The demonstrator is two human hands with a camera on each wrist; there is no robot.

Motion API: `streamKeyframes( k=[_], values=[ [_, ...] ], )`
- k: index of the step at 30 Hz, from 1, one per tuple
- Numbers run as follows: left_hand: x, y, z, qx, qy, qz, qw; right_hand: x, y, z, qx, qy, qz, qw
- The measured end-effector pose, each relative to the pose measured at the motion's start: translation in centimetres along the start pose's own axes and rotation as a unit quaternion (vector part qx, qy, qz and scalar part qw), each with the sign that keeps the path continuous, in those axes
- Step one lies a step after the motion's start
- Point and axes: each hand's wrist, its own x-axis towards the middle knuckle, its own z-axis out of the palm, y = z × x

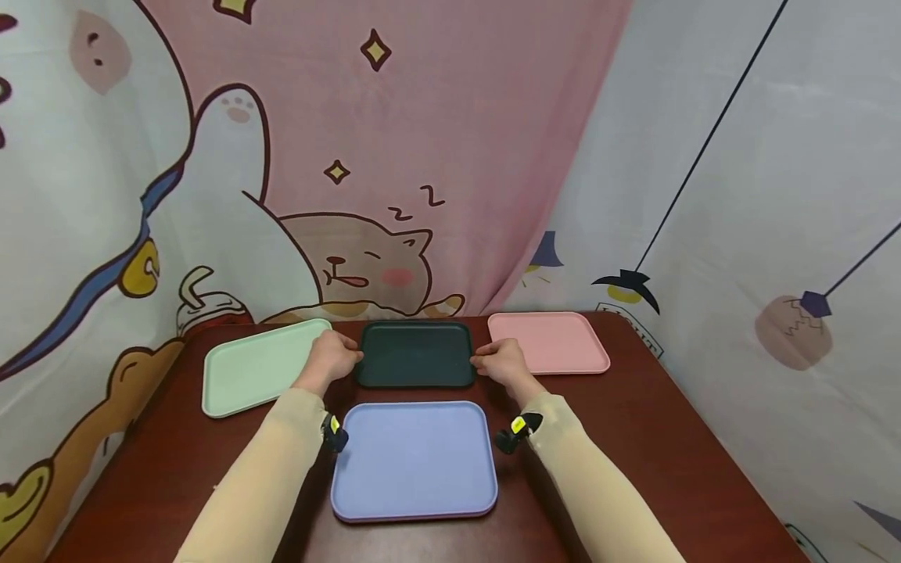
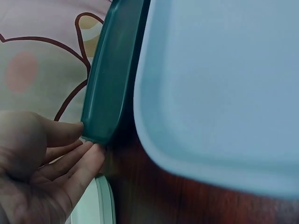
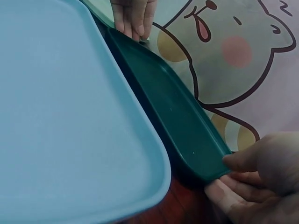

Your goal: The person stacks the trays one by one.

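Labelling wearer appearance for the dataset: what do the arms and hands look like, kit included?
Long pale cream sleeves on both arms. Left hand and right hand ungloved. Each wrist carries a small black device with a yellow marking.

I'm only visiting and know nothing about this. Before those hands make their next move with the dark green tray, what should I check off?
1. Left hand on the dark green tray: ok, thumb and fingers pinch its left end.
2. Right hand on it: ok, pinching the right end.
3. Gap to the blue tray: ok, a strip of table shows between them in the head view.
4. Gap to the pink tray: ok, table shows there too.
5. Left hand free of the light green tray: cannot tell; they overlap in the head view.
6. Dark green tray fully off the table: cannot tell.
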Motion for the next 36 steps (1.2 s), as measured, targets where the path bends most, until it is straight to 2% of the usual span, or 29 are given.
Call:
streamKeyframes(
  k=[5, 9, 17, 25, 30, 36],
  values=[
    [0.6, 0.2, 0.3, 0.008, -0.005, -0.016, 0.9998, 0.6, 0.0, 0.2, -0.046, -0.005, -0.004, 0.9989],
    [0.9, -0.3, 0.5, 0.010, 0.001, -0.013, 0.9999, 0.8, 0.0, 0.5, -0.054, -0.001, -0.008, 0.9985],
    [0.7, -1.3, 0.8, -0.051, 0.025, -0.024, 0.9981, 0.4, 0.4, 0.8, 0.007, 0.010, 0.015, 0.9998],
    [0.3, -1.4, 0.5, -0.088, 0.020, -0.033, 0.9954, 0.1, 0.3, 0.6, 0.033, 0.016, 0.026, 0.9990],
    [0.1, -1.6, 0.4, -0.152, 0.015, -0.036, 0.9876, 0.1, 0.1, 0.2, 0.047, 0.015, 0.017, 0.9986],
    [-0.6, -1.0, -0.1, -0.248, -0.012, -0.051, 0.9674, 0.1, -0.3, -0.5, 0.062, 0.024, 0.011, 0.9977]
  ],
)
